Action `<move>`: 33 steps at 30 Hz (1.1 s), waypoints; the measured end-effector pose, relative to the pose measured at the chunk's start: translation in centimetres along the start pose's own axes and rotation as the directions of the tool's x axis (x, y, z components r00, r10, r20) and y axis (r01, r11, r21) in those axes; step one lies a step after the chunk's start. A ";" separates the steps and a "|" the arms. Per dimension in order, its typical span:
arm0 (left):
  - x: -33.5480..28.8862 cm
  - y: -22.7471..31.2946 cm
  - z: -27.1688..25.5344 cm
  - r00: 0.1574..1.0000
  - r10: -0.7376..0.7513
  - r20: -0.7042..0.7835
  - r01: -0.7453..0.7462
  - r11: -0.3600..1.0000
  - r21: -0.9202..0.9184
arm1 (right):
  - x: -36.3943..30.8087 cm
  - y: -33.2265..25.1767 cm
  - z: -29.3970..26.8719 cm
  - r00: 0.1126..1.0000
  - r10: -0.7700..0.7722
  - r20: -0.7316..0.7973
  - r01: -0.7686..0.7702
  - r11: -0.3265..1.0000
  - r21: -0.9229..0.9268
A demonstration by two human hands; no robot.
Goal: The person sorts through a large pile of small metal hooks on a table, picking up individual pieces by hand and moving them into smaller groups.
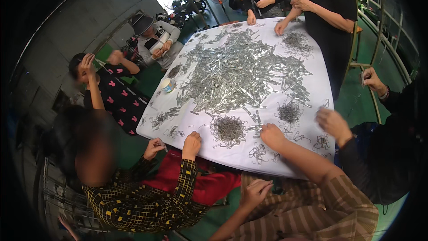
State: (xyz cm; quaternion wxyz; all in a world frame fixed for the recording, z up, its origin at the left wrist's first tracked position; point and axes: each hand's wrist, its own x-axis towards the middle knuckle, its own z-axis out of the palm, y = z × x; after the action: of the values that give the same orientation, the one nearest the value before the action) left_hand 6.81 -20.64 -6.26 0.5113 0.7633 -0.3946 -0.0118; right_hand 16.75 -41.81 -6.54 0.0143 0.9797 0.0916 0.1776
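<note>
My right hand (273, 137) reaches onto the table's near side. Its fingertips are closed against a few narrow silvery metal pieces (256, 117), and whatever is between them is hidden. Close to my lap, below the table edge, is my left hand (257, 193), its fingers drawn together. What it holds, if anything, is too small to make out. A dark pile of bent wire pieces (228, 130) lies left of my right hand, and another wire pile (289, 112) lies beyond it to the right. Loose wire loops (258, 152) are scattered just in front of my right hand.
A large heap of flat silvery metal strips (236, 69) covers the middle of the white-covered table (209, 149). A paper cup (167, 85) stands at the left edge. Several people work around it; one person's hand (191, 145) is left of mine, another's (334, 125) right.
</note>
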 end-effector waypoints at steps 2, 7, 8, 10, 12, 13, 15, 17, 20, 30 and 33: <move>0.6 0.4 0.2 0.999 0.039 0.002 -0.039 0.999 -0.020 | -0.4 0.8 0.1 0.998 0.056 -0.014 -0.056 0.998 0.033; 0.2 0.7 -0.2 0.996 -0.080 -0.032 0.078 0.996 -0.035 | -0.9 0.6 -1.6 0.905 0.404 -0.133 -0.268 0.784 0.560; 0.3 0.8 -0.4 0.994 -0.106 -0.036 0.105 0.994 -0.027 | -1.0 0.4 -2.4 0.877 0.468 -0.111 -0.279 0.683 0.675; 0.8 1.5 -0.1 0.990 -0.134 -0.054 0.130 0.990 -0.062 | -2.5 0.6 -3.6 0.812 0.549 0.196 -0.336 0.165 0.927; 1.6 2.0 0.2 0.989 -0.124 -0.079 0.116 0.988 -0.105 | -4.3 0.4 -5.7 0.764 0.491 0.419 -0.302 -0.303 0.904; 1.7 2.2 0.2 0.984 -0.152 -0.098 0.142 0.985 -0.101 | -4.9 -0.3 -6.4 0.765 0.471 0.439 -0.280 -0.370 0.886; 2.1 2.5 0.2 0.976 -0.179 -0.127 0.164 0.979 -0.120 | -6.3 -1.5 -7.3 0.761 0.441 0.476 -0.240 -0.491 0.838; 2.9 3.2 0.3 0.970 -0.218 -0.104 0.198 0.964 -0.175 | -7.7 -2.2 -7.7 0.757 0.425 0.496 -0.245 -0.520 0.818; 3.6 4.3 0.7 0.962 -0.263 -0.068 0.241 0.943 -0.231 | -9.4 -2.8 -8.7 0.765 0.410 0.497 -0.257 -0.513 0.819; 3.5 3.4 1.4 0.973 -0.221 -0.061 0.206 0.961 -0.187 | -10.2 -4.5 -9.7 0.782 0.475 0.403 -0.261 -0.338 0.904; 3.1 3.2 1.4 0.968 -0.247 -0.033 0.241 0.962 -0.125 | -10.5 -4.9 -9.8 0.778 0.507 0.371 -0.289 -0.235 0.928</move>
State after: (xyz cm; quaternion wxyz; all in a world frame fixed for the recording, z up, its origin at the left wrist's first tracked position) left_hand 6.45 -24.12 -3.25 0.5601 0.7742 -0.2837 -0.0800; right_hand 2.79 -38.94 -1.28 -0.7572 0.6275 -0.1333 0.1228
